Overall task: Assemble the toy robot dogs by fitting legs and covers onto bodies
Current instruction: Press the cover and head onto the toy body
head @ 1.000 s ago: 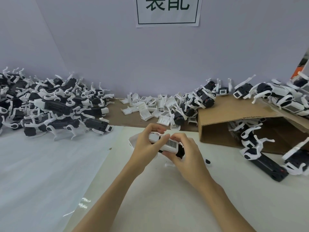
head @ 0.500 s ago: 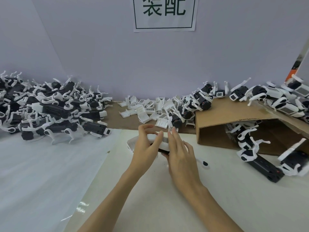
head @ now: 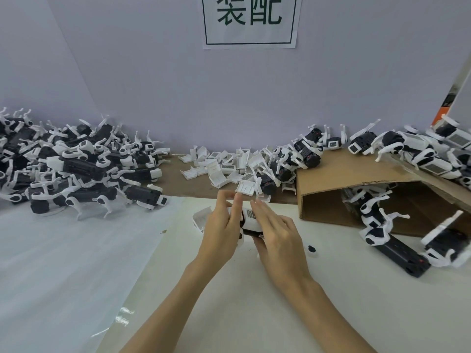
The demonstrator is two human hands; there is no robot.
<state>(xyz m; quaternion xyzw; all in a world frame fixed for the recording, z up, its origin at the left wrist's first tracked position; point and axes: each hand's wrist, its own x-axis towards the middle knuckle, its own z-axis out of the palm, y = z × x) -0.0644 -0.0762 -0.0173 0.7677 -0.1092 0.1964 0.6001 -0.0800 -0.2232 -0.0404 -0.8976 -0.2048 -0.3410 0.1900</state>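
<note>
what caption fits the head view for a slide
Both hands press a white cover onto a toy dog body, between heaps of parts.

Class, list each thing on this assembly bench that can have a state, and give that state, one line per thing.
Toy dog body: held between both hands, white cover with grille on top.
Left hand: grips the body's left side.
Right hand: fingers straight, pressing on the cover.
Cardboard box: on its side, open, dogs spilling out.
Loose covers: unfitted, heaped by the wall.
Left pile of dogs: legs fitted.
</note>
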